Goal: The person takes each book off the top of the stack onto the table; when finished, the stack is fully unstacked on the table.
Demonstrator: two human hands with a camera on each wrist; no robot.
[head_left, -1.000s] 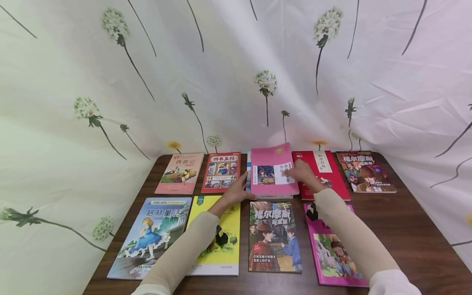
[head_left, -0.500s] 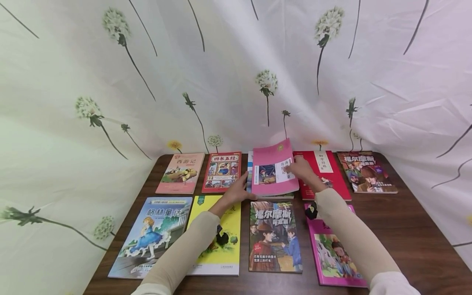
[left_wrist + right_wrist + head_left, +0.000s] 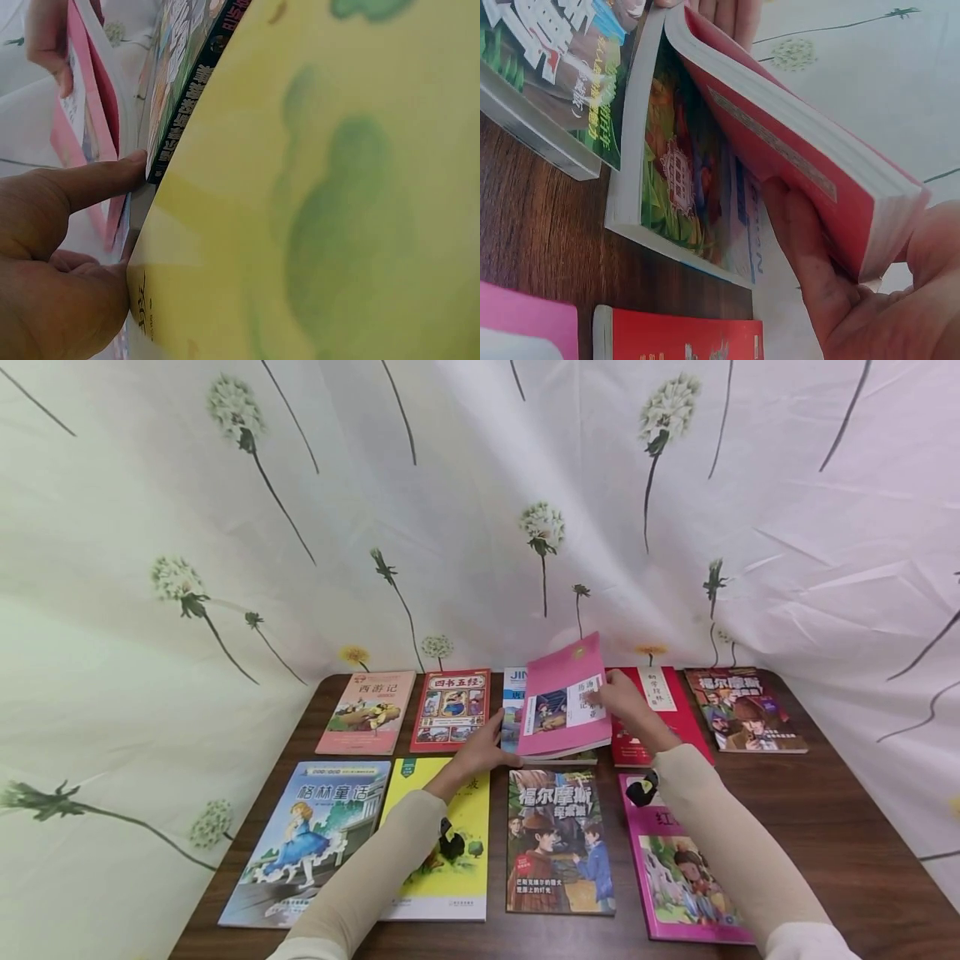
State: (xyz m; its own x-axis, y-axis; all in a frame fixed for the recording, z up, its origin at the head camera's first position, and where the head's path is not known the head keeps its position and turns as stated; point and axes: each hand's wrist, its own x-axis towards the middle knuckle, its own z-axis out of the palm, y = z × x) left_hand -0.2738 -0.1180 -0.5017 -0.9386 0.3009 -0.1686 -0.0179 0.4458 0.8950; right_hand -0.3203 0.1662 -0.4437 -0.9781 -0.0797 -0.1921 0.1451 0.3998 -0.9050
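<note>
A pink paperback book (image 3: 558, 664) is tilted up on its right side above a blue-covered book (image 3: 513, 727). My right hand (image 3: 628, 706) pinches the pink book's right edge, thumb on the cover and fingers underneath. In the right wrist view, the fingers (image 3: 799, 240) lie against the pink book's underside, and the colourful cover (image 3: 682, 180) of the lower book shows below. My left hand (image 3: 480, 750) rests at the near left corner of these two books, its thumb (image 3: 101, 180) stretched along their front edge.
On the brown table (image 3: 840, 827), a pink-orange book (image 3: 367, 714) and a red comic-style book (image 3: 450, 710) lie left. A red book (image 3: 660, 727) and a detective book (image 3: 750, 710) lie right. Several others fill the front row. A dandelion-print cloth (image 3: 465, 527) hangs behind.
My right hand has raised the pink book's right side and moved it slightly right, uncovering more of the blue book. The left hand has stayed in place.
</note>
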